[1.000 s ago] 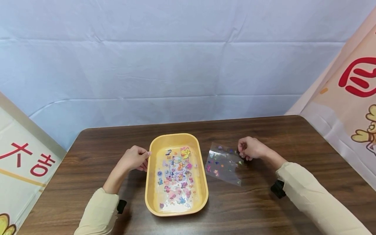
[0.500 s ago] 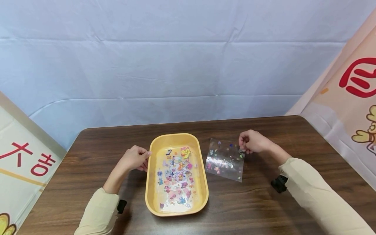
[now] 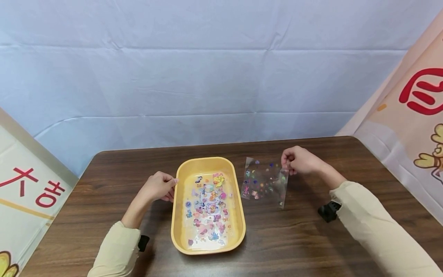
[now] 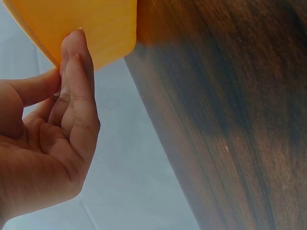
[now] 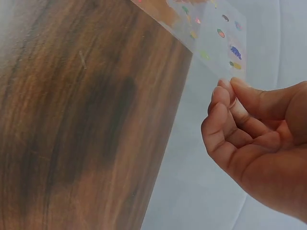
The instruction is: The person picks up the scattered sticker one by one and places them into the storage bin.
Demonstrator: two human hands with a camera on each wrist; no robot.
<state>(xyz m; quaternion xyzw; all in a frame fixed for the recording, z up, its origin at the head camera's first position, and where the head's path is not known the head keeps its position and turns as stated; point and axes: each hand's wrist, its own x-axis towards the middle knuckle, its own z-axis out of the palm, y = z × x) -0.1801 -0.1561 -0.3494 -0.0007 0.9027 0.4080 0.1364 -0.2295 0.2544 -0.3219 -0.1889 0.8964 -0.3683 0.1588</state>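
Note:
A yellow tray (image 3: 175, 231) with rounded corners stands on the brown table, holding clear sheets of colourful cartoon stickers (image 3: 209, 215). My left hand (image 3: 159, 187) pinches the tray's left rim between thumb and fingers; the left wrist view shows the fingers against the tray's outer wall (image 4: 112, 33). To the right of the tray, my right hand (image 3: 300, 161) pinches the upper right edge of a clear sticker sheet (image 3: 264, 179). That sheet hangs tilted with small coloured stickers scattered on it. In the right wrist view the thumb and fingertips meet at the sheet's edge (image 5: 230, 64).
The dark wood table (image 3: 131, 165) has rounded far corners. Behind it hangs a pale blue cloth (image 3: 221, 84). Printed banners with red characters stand at the left (image 3: 27, 192) and right (image 3: 415, 107). A black wrist device (image 3: 328, 211) sits under the right sleeve.
My right hand has moved up and slightly away, lifting the clear sticker sheet, which now stands more tilted. The left hand and the tray have stayed put.

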